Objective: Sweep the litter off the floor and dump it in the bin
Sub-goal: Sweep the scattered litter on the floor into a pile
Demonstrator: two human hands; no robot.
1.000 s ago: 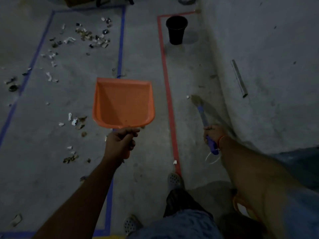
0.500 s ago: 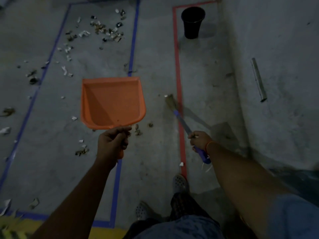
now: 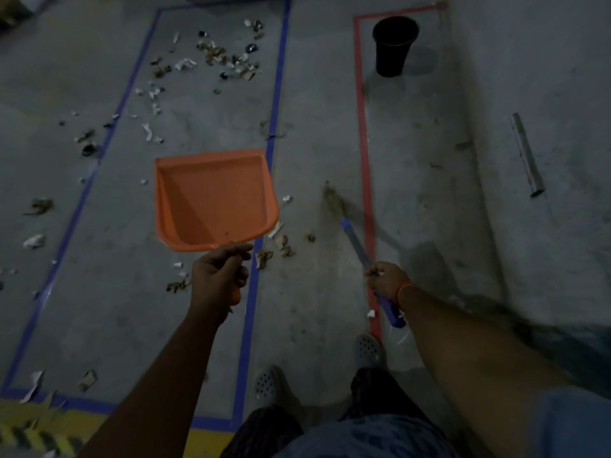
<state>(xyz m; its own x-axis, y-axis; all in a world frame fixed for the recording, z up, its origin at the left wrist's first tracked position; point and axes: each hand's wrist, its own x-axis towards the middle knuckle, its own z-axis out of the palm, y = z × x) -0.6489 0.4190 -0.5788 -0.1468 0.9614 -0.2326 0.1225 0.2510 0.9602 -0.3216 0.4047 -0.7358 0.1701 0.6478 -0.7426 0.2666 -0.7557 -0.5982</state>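
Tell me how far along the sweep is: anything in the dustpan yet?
Nothing looks collected: the orange dustpan held by the left hand looks empty. In hand: the right hand holds the broom, bristles on the floor. Left: litter across the blue-taped area, then dumping in the black bin.

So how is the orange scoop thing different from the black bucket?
The orange dustpan is flat and wide with low walls; the black bin is tall and round. The left hand holds the dustpan up by its handle, while the bin stands untouched on the floor inside the red tape. The dustpan is near, the bin far by the wall. Neither shows any litter inside.
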